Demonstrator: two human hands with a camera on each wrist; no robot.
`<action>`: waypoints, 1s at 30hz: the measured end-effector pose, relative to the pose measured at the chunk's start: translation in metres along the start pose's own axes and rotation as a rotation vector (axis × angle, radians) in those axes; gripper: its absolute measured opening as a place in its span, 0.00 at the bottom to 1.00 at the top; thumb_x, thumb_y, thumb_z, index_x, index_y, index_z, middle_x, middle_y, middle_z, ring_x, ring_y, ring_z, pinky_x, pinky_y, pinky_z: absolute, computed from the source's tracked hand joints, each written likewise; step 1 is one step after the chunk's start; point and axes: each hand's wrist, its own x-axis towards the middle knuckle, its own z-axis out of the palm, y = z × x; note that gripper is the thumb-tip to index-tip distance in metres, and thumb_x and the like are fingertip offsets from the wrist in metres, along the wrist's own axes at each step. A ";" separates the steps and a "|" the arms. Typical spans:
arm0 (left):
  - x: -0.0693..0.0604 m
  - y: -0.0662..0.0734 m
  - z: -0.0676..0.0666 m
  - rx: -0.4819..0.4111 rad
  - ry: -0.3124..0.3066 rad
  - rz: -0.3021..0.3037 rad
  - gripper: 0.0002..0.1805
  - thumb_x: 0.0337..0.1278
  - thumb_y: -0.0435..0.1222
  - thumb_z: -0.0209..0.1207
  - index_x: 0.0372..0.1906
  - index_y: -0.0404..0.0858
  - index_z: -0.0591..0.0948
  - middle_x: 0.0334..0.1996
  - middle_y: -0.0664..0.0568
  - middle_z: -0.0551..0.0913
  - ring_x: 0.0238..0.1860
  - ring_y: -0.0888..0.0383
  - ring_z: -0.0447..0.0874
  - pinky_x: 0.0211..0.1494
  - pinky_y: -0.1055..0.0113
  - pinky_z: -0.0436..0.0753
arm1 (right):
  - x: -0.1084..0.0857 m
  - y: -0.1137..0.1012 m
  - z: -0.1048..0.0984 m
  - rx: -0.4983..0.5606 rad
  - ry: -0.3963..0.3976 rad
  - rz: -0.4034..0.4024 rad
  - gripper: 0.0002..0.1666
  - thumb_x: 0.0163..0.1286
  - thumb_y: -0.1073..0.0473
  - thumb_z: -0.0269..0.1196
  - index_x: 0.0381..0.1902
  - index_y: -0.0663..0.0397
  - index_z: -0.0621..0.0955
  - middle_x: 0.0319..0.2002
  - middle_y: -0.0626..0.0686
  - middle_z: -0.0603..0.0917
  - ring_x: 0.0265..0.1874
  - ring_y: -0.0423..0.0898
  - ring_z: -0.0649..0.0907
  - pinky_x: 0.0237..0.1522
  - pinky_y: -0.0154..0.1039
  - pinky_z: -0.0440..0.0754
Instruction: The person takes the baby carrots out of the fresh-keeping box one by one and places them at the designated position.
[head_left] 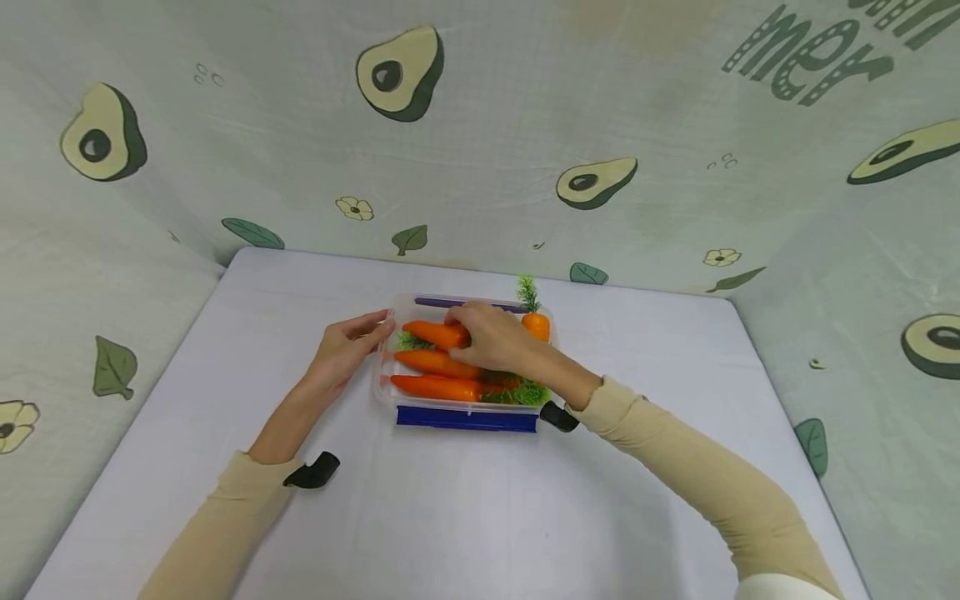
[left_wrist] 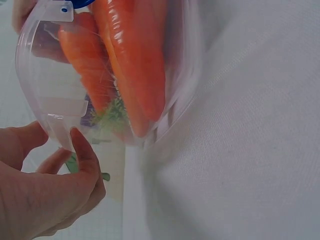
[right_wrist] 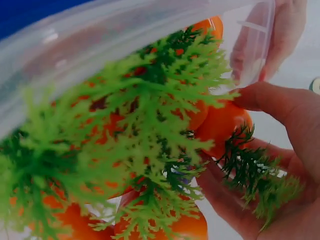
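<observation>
A clear plastic container [head_left: 384, 387] with blue latches [head_left: 467, 419] holds several orange toy carrots with green leafy tops. My left hand [head_left: 337, 354] pinches the container's left rim between thumb and fingers, as the left wrist view also shows [left_wrist: 55, 185]. Inside, my right hand [head_left: 491, 337] grips the thick end of a carrot [head_left: 427, 332] near the far side, its tip pointing left. In the right wrist view that carrot's leafy top [right_wrist: 260, 185] lies against the palm. Two more carrots [head_left: 431, 388] lie nearer the front, tips leftward.
Another carrot [head_left: 536, 325] stands at the container's right end, its green top [head_left: 528, 292] rising above the rim. White cloth covers the table [head_left: 637, 500]. Behind and beside it hangs a cloth backdrop [head_left: 495, 108] printed with avocados.
</observation>
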 end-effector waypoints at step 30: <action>-0.002 0.003 0.002 -0.003 0.004 -0.028 0.35 0.71 0.52 0.61 0.76 0.42 0.71 0.71 0.42 0.72 0.63 0.48 0.71 0.76 0.55 0.67 | -0.040 0.026 -0.046 0.175 0.053 -0.019 0.26 0.61 0.61 0.77 0.55 0.64 0.84 0.52 0.58 0.85 0.47 0.53 0.82 0.51 0.44 0.85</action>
